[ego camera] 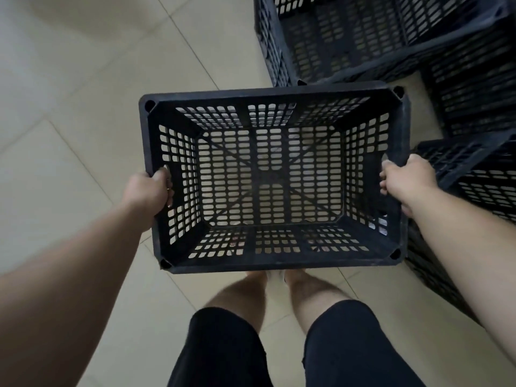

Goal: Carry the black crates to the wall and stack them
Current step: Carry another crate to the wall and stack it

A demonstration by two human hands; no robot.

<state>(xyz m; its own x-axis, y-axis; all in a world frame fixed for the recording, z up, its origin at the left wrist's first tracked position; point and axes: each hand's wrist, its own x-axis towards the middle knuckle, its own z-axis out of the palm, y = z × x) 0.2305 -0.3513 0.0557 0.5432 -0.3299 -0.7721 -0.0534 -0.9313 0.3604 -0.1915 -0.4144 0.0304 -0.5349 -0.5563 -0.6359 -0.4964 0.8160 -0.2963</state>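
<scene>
Above the tiled floor [69,135], both hands' fingers [164,180] clamp a black crate [268,177] beside stacked crates [363,37].

We see dim, flat, greenish light, with only faint soft shadows on the floor tiles [69,135]. The carried crate [265,175] looks sharp; the farther crates [363,37] blur slightly. Tile seams bow toward the edges.
</scene>
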